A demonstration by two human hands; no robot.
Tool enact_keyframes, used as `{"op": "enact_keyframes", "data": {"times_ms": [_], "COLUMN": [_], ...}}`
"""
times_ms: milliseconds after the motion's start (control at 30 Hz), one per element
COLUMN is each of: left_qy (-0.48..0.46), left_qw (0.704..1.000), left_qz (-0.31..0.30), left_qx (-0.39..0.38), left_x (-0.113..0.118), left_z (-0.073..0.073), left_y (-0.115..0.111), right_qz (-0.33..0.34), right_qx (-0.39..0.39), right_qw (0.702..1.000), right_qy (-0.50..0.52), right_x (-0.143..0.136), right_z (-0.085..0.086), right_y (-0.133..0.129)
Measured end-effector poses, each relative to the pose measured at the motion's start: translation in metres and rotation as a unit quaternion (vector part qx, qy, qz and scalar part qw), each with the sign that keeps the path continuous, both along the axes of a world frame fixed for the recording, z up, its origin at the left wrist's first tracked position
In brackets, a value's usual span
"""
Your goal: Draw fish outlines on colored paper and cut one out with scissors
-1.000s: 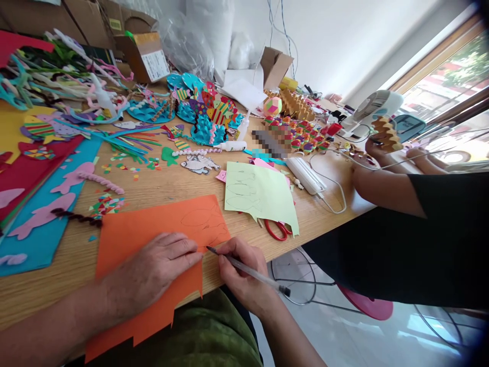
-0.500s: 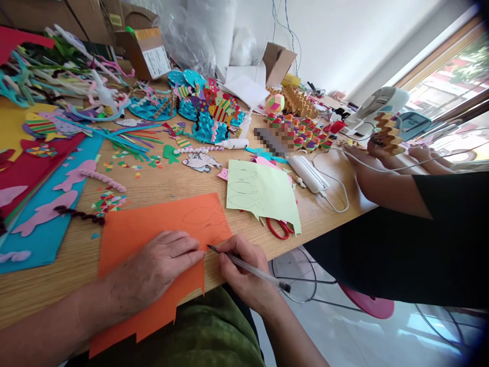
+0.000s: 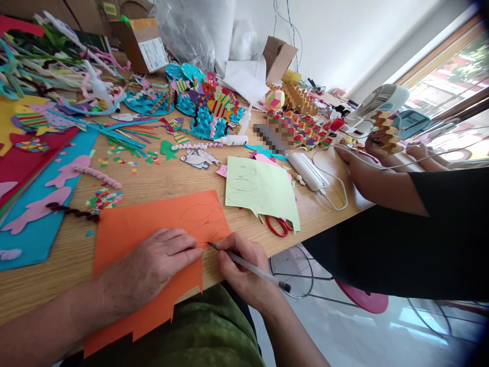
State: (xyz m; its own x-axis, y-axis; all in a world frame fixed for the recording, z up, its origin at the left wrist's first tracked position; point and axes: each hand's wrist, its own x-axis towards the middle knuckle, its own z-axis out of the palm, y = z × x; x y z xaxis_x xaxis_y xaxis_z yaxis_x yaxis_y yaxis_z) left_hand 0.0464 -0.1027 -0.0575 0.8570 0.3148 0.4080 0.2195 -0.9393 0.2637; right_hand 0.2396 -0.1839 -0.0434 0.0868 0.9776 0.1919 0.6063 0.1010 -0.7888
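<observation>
A sheet of orange paper point(image 3: 133, 229) lies at the table's front edge, its notched lower side hanging over my lap. My left hand point(image 3: 148, 270) rests flat on it, fingers stretched toward the right. Outlines of fish are drawn in dark line near the sheet's upper right. In my right hand point(image 3: 244, 267) is a clear pen point(image 3: 263, 274) with a dark cap end, its tip on the orange paper beside my left fingertips. Just beyond lies a light green sheet point(image 3: 277, 186) with similar fish outlines, partly covering red-handled scissors point(image 3: 277, 227).
Pink paper fish point(image 3: 42, 209), pipe cleaners and paper scraps lie at left. Behind are glue bottles point(image 3: 234, 140), blue craft pieces and colourful paper fish. A white power strip point(image 3: 308, 172) with a cable and a fan point(image 3: 376, 104) stand right, near another person's arm point(image 3: 382, 186).
The view has shifted slightly, so the table things sit a little further left and up. The pen tip stays by my left fingertips; both hands keep nearly the same pose.
</observation>
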Motion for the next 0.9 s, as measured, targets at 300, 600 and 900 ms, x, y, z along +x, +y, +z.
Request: {"op": "enact_keyframes", "data": {"times_ms": [300, 600, 900], "left_qy": [0.019, 0.004, -0.005], "left_qw": [1.000, 1.000, 1.000], "left_qz": [0.006, -0.012, -0.015], "left_qx": [-0.008, 0.000, 0.017], "left_x": [-0.0012, -0.0012, 0.0006], "left_z": [-0.0010, -0.0022, 0.0045], "left_y": [-0.0013, 0.0002, -0.0008], "right_qz": [-0.013, -0.017, 0.004], "right_qx": [0.012, 0.005, 0.004], "right_qw": [1.000, 1.000, 1.000], "right_qy": [-0.016, 0.007, 0.015], "right_x": [0.0001, 0.0010, 0.0020], "right_z": [-0.0005, 0.0023, -0.0023], "right_y": [0.0002, 0.0002, -0.0021]}}
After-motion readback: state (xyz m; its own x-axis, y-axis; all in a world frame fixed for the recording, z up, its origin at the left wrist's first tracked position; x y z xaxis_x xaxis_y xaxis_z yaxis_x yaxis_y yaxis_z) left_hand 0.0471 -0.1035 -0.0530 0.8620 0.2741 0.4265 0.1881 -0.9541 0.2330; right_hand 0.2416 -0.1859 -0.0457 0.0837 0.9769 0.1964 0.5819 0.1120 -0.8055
